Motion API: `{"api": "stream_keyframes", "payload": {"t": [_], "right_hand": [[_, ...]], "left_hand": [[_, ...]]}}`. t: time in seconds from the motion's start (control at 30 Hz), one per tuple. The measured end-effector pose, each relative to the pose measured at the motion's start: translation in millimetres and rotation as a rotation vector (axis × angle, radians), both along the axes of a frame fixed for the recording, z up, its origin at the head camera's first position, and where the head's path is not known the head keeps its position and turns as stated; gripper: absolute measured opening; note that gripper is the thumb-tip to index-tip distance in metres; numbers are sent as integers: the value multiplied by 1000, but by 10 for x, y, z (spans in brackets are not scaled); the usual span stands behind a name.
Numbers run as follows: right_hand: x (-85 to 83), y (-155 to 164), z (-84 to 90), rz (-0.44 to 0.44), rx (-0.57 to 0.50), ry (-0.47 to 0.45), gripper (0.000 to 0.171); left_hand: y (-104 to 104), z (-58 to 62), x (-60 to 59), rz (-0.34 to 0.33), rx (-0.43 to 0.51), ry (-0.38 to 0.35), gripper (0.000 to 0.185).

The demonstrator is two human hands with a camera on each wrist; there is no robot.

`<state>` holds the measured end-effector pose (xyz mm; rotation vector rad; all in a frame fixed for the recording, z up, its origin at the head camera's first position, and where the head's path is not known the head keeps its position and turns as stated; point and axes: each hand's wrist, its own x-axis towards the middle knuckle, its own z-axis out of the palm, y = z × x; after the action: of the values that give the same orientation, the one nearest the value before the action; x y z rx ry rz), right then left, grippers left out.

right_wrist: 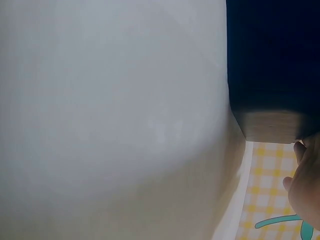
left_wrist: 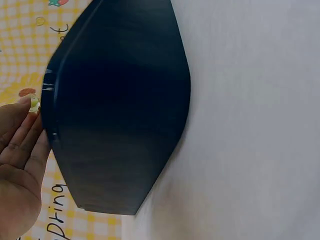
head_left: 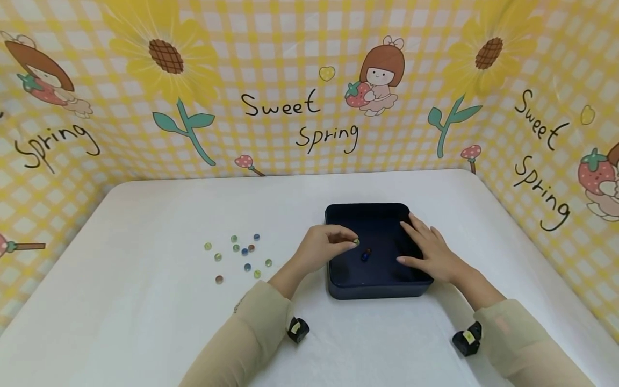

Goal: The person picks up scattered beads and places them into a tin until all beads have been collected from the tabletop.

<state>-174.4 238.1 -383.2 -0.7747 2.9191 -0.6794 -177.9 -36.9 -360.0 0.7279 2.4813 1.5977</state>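
My left hand [head_left: 321, 247] pinches a yellow-green glass marble [head_left: 356, 242] between thumb and fingertips, over the left part of a dark blue rectangular tray [head_left: 382, 291]. In the left wrist view the same marble [left_wrist: 34, 103] shows at the fingertips beside the tray's wall [left_wrist: 120, 165]. Inside the tray lie a blue marble and a reddish one [head_left: 366, 255], close together. My right hand [head_left: 432, 250] rests on the tray's right rim, fingers spread and reaching over the inside. The right wrist view catches only part of that hand [right_wrist: 306, 187] by the tray's corner.
Several loose glass marbles [head_left: 236, 248], green, blue and reddish, lie scattered on the white table [head_left: 159, 322] left of the tray. A yellow checked cloth [head_left: 271, 64] with printed flowers and lettering stands around the back and sides. Small black devices [head_left: 298, 329] sit at both wrists.
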Motion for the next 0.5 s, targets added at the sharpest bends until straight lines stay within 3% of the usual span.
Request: {"api": "stream_keyframes", "payload": {"t": [0.5], "right_hand": [[-6,-6,0,-3,1,-13,78]], "left_hand": [[189,16,-206,-39,-102,20,14]]}}
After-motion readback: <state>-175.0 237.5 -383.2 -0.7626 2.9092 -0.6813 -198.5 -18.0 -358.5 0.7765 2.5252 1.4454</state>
